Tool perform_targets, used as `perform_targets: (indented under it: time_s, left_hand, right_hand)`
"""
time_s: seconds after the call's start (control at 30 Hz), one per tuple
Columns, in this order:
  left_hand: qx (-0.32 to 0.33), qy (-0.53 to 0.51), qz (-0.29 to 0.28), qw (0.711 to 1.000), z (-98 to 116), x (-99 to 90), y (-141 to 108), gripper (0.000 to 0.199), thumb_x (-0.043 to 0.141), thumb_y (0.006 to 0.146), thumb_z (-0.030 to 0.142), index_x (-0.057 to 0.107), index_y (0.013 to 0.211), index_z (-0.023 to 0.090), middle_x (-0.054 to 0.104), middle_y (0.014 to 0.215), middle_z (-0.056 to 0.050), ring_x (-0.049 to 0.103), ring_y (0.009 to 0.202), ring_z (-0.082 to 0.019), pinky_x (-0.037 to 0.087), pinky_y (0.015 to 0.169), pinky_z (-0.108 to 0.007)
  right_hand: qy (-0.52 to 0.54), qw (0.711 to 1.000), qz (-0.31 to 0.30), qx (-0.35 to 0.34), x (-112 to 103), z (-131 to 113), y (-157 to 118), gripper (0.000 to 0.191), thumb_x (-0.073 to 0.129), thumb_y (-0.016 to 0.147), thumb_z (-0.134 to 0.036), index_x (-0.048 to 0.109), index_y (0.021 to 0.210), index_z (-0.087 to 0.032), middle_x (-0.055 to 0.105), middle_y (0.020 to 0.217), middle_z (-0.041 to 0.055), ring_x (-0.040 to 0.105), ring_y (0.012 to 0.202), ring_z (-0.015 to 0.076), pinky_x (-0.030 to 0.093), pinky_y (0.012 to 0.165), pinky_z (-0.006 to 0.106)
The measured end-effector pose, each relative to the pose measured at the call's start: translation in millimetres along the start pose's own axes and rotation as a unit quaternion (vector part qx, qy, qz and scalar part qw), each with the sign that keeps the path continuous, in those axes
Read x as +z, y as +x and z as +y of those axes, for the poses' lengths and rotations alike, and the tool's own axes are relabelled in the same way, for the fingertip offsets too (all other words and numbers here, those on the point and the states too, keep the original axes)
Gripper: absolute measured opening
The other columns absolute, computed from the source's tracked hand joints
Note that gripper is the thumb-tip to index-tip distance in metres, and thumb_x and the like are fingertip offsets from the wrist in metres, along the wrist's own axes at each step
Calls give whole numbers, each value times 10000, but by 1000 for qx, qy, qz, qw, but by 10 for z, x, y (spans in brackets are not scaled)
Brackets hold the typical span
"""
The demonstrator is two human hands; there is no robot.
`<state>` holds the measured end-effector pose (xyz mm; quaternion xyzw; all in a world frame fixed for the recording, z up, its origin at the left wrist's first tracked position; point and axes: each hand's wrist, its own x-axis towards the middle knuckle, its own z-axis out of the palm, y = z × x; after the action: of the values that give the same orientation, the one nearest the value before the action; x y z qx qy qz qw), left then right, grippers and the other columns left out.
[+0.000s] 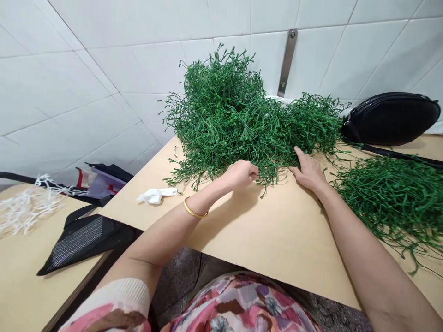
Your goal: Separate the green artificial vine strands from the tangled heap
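Observation:
A large heap of artificial green foliage (235, 115), made of thin, wiry plastic strands, lies on a pale wooden tabletop (263, 221) against the tiled wall. My left hand (241, 175) is curled at the heap's front edge, closed around some strands. My right hand (307, 171) rests with its fingers apart, the fingertips touching the heap's lower right side. A second heap of the same green strands (391, 200) lies to the right of my right hand, with its ends hanging past the table's edge. A gold bangle (195, 208) circles my left wrist.
A black bag (391, 119) with a strap lies behind the right heap. A crumpled white tissue (155, 196) sits left of my left hand. On a lower table at left are white branching sprigs (26, 210) and a black mesh bag (81, 242). A metal bracket (287, 62) is fixed to the wall.

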<state>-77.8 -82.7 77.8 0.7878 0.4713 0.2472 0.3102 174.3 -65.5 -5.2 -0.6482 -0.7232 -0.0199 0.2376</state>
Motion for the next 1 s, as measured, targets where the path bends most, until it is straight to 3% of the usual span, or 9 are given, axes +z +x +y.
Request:
perform_targets:
  time_s: [0.07,0.2,0.3,0.37,0.43,0.6,0.83,0.93,1.0]
  left_hand:
    - [33,-20,-61,997,62,-166,24,178,557,683,204,542,511,158,422,473,21,336,474,-71,249,492,-224]
    - [34,32,114,992,82,-342,72,212,495,780,275,574,631,147,480,572,-11,421,567,-97,340,549,-235]
    - [83,203,215,952,9,-178,39,177,514,769,234,584,633,145,570,953,-105,487,904,-192,401,662,-286]
    - [127,277,224,926,-33,-19,0,212,463,800,215,577,635,147,520,1176,-122,425,1067,-237,416,716,-319]
    - [166,316,220,908,-47,83,-24,243,421,821,189,565,629,148,502,1232,-116,390,1121,-245,415,770,-338]
    - [236,344,195,888,38,59,44,267,382,857,194,567,668,152,594,1049,-93,421,1126,-237,385,822,-354]
    - [226,266,205,914,421,-3,245,219,406,874,260,529,716,170,565,739,-67,515,819,-194,353,691,-333]
    - [194,143,290,926,658,-378,405,243,458,871,327,458,660,205,482,656,-32,470,701,-151,310,624,-313]
    - [179,75,379,905,779,-786,537,319,454,882,289,343,589,223,405,602,-5,364,597,-116,284,591,-310]
  right_hand:
    - [27,999,25,10,16,17,-16,714,490,792,-385,264,1429,-154,506,1208,176,485,1126,328,398,916,488]
    - [57,997,49,30,-17,-14,-63,757,506,781,-414,225,1440,-170,444,1273,171,461,1152,307,411,915,446]
    - [-22,999,-3,28,-155,-127,-123,733,509,775,-406,281,1417,-136,465,1226,201,459,1112,349,404,884,492]
    - [-93,995,-27,22,-293,-236,-191,678,501,778,-370,329,1393,-141,455,1231,216,441,1099,378,388,867,533]
    - [-139,989,-37,9,-436,-364,-276,598,475,791,-328,385,1360,-169,428,1266,213,418,1106,387,374,862,550]
    - [-128,989,-44,-57,-583,-735,-470,438,419,836,-393,550,1220,-229,433,1288,153,380,1134,375,363,889,543]
    - [-112,992,-38,-41,-256,-1025,-436,493,311,887,-467,484,1308,-278,505,1271,106,112,1298,472,141,952,722]
    - [-82,994,-62,32,-113,-868,-303,542,210,897,-521,414,1356,-317,429,1376,75,88,1311,484,124,942,736]
    - [-77,992,-71,77,-42,-717,-206,555,186,896,-533,394,1366,-322,395,1403,80,115,1307,488,134,934,733]
